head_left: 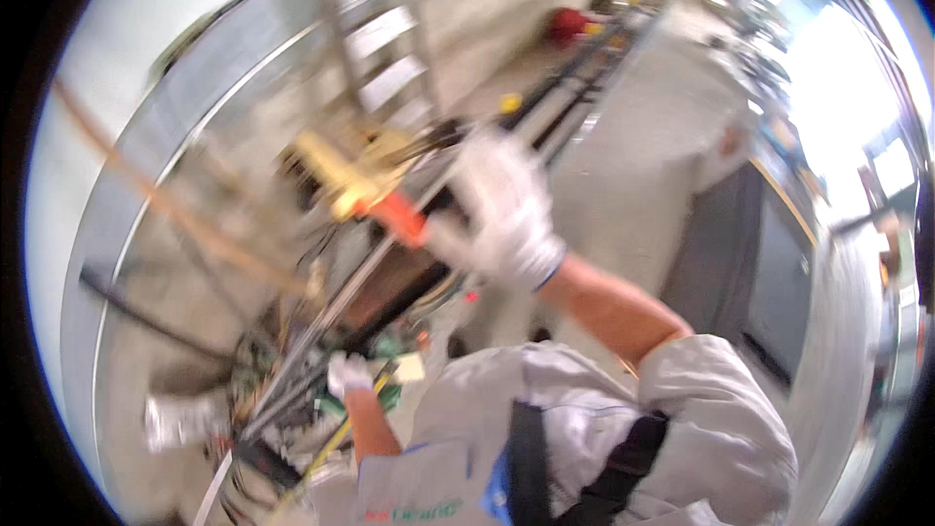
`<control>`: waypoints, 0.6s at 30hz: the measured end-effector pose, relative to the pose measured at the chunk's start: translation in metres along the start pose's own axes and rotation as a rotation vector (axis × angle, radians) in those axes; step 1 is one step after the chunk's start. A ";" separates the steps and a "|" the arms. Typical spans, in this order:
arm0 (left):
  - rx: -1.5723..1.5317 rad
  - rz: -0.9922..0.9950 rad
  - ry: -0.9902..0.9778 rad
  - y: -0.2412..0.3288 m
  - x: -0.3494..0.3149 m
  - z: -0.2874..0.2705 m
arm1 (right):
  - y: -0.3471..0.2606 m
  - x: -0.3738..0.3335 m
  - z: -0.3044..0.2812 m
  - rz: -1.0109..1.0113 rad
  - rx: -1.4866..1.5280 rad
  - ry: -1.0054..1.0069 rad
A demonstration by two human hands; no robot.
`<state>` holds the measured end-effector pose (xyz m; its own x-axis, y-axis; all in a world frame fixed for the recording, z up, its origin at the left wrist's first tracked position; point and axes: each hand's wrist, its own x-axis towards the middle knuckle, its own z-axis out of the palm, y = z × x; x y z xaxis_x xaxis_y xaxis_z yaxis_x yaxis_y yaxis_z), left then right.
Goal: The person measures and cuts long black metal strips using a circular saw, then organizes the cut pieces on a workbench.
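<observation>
My right hand (506,209), in a white glove, reaches out above the pipes, smeared by motion. Its thumb and fingers look spread, with a gap between them and nothing visibly held. Just beside the thumb is a yellow tool or clamp-like fixture (336,175) with an orange end (397,219); whether the thumb touches it I cannot tell. Lower down, my left hand (349,373), also in a white glove, is over a jumble of cables and green pieces (385,397). Its fingers are too blurred to read. A thin yellow strip (336,438) runs close by it.
Long pipes or rails (575,88) run diagonally past me on the left. A ladder (385,49) leans beyond them near the wall. On the right stands a dark cabinet (745,258). A red object (568,26) is at the far end, and a silvery bundle (185,421) lies lower left.
</observation>
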<state>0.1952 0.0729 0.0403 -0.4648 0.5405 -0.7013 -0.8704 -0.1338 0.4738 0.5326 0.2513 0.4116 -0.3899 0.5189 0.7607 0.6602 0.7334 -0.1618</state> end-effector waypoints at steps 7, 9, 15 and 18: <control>0.762 0.791 -0.224 -0.027 -0.235 0.191 | 0.029 -0.191 0.025 0.328 0.142 -0.723; 1.000 0.946 -0.640 -0.053 -0.274 0.265 | 0.062 -0.230 -0.010 0.669 0.285 -0.419; 1.309 0.670 -1.850 -0.213 -0.380 0.358 | 0.095 -0.344 -0.121 1.580 0.323 0.492; 1.388 0.632 -1.971 -0.278 -0.385 0.328 | 0.126 -0.396 -0.167 1.786 0.135 0.784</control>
<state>0.6696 0.1745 0.3531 0.7851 0.5643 0.2554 0.1505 -0.5738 0.8051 0.8778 0.0649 0.1947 0.9107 0.3332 -0.2442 -0.1504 -0.2832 -0.9472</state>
